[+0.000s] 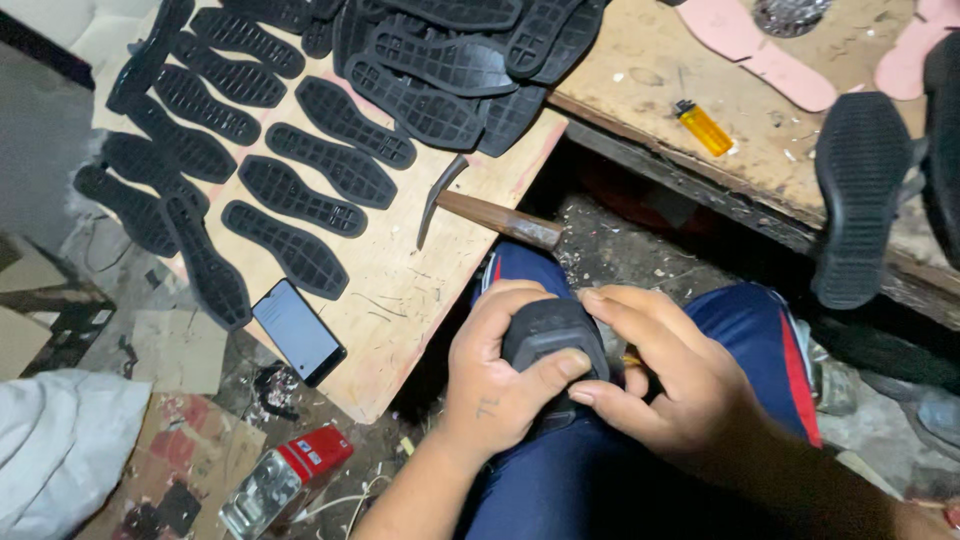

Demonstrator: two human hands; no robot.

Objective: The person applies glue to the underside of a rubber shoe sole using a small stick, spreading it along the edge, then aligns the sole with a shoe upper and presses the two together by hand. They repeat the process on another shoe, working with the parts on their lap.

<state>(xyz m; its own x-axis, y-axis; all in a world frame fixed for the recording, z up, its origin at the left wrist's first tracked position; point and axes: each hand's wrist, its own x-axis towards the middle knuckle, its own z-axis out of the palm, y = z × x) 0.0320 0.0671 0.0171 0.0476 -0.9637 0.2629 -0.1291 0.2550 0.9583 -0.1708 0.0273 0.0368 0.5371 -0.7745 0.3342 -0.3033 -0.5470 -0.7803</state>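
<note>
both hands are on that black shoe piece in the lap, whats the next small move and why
Probably press the edge down a little further round with the thumbs. Both the left hand and right hand clasp the black shoe piece over the lap, thumbs on its rim. The hammer lies untouched on the wooden board, so handwork seems to come first.

Both hands hold one black shoe sole [548, 335] over the person's lap. The left hand [495, 375] wraps its side, and the right hand [655, 375] presses its edge. More soles [300, 190] lie on a wooden board [400, 300] near a hammer [490, 213].
</note>
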